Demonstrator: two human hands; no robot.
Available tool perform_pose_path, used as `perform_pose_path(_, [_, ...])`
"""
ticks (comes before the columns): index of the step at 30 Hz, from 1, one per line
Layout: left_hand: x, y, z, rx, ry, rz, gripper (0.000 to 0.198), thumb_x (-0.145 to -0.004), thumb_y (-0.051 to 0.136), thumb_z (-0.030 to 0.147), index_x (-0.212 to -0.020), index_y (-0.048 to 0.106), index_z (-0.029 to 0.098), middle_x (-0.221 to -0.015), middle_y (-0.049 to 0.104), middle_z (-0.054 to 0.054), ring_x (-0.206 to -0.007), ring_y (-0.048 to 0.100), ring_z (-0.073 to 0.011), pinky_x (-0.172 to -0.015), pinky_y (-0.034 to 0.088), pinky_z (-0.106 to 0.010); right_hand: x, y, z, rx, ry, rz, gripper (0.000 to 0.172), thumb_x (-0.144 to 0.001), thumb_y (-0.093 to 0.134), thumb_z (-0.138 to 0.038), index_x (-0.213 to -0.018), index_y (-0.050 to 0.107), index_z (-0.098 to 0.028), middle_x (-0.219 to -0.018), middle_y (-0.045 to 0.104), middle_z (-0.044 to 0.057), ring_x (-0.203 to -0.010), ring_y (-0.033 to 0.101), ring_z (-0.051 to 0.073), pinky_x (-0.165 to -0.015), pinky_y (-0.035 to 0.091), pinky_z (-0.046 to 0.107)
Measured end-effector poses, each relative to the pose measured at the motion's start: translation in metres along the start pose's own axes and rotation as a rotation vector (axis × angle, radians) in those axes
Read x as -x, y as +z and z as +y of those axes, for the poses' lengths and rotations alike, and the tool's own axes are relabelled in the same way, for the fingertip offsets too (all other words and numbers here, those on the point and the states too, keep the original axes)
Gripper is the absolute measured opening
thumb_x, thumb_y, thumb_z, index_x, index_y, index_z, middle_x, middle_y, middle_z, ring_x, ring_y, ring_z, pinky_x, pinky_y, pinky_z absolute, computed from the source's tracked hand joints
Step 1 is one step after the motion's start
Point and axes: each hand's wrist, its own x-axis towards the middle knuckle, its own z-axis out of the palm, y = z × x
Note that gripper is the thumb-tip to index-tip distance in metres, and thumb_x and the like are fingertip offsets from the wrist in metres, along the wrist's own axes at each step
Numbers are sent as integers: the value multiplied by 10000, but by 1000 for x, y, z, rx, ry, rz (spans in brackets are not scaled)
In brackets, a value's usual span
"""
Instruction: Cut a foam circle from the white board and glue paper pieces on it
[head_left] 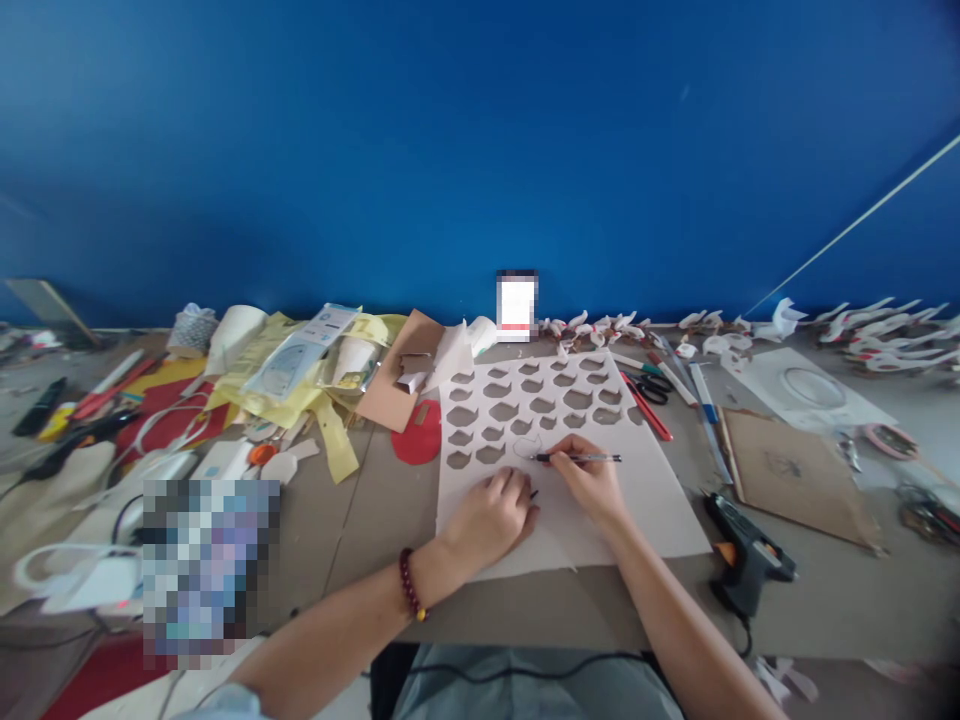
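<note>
A large white sheet lies in front of me, with rows of bird-like shapes cut out of its upper part. My right hand grips a pen, its tip on the sheet at the right end of a thin drawn outline. That outline sits just right of the lowest row of holes. Lower on the paper rests my left hand, fingers curled under. A small dark tip pokes out by its fingers; the rest of that piece is hidden. A bead bracelet circles the left wrist.
Right of the sheet lie a black glue gun, a cardboard piece, a box cutter and black-handled scissors. White paper birds line the back. Leftward are a red disc, brown card and cluttered yellow paper.
</note>
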Motion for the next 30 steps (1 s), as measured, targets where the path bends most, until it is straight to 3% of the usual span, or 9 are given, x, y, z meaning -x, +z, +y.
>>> perform_pose_path(20, [0, 0, 0, 24, -8, -20, 295, -873, 532, 260, -1085, 587, 63, -1000, 645, -115, -949, 585, -234, -705, 495, -328, 1, -3, -5, -38, 9, 94, 132, -674, 539, -245, -555, 544, -188, -489, 507, -26, -515, 428, 124, -493, 312, 241])
perform_pose_path(26, [0, -2, 0, 24, -4, -37, 262, -884, 512, 259, -1063, 578, 80, -973, 636, -112, -929, 583, -234, -678, 493, -333, -4, -8, -3, -280, 44, 251, 118, -665, 523, -239, -558, 542, -192, -483, 496, -27, -509, 434, 128, -492, 313, 247])
perform_pose_path(30, [-1, -3, 0, 25, -4, -48, 258, -883, 511, 260, -1063, 575, 87, -963, 634, -110, -925, 585, -237, -671, 491, -334, -5, -9, -2, -371, 5, 294, 93, -713, 555, -280, -712, 585, -191, -566, 509, -25, -525, 443, 119, -494, 336, 236])
